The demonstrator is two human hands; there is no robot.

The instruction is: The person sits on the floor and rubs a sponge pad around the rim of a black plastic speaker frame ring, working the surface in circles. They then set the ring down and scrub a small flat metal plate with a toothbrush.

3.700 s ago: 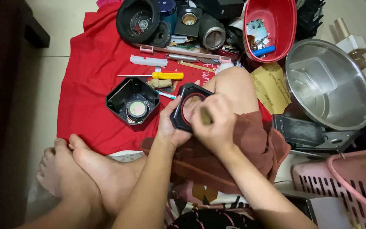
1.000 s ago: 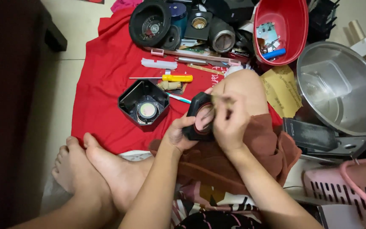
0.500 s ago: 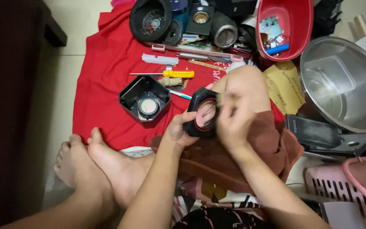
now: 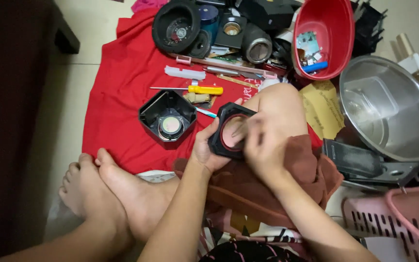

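The left hand (image 4: 204, 150) grips a black octagonal frame (image 4: 229, 131) by its lower left edge, held over the raised knee (image 4: 277, 106) – its round opening faces up toward the camera, tilted slightly right. The right hand (image 4: 263, 140) lies over the frame's right side, fingers curled, fingertips inside the opening. A matching black speaker housing (image 4: 167, 116) sits on the red cloth (image 4: 117, 97) to the left.

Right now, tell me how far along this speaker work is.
Done: a black angular speaker housing lies open on the red cloth. In hand: the left hand holds a black frame with a round opening; the right hand fingers it. Left: loose parts and the yellow-handled screwdriver lie scattered.
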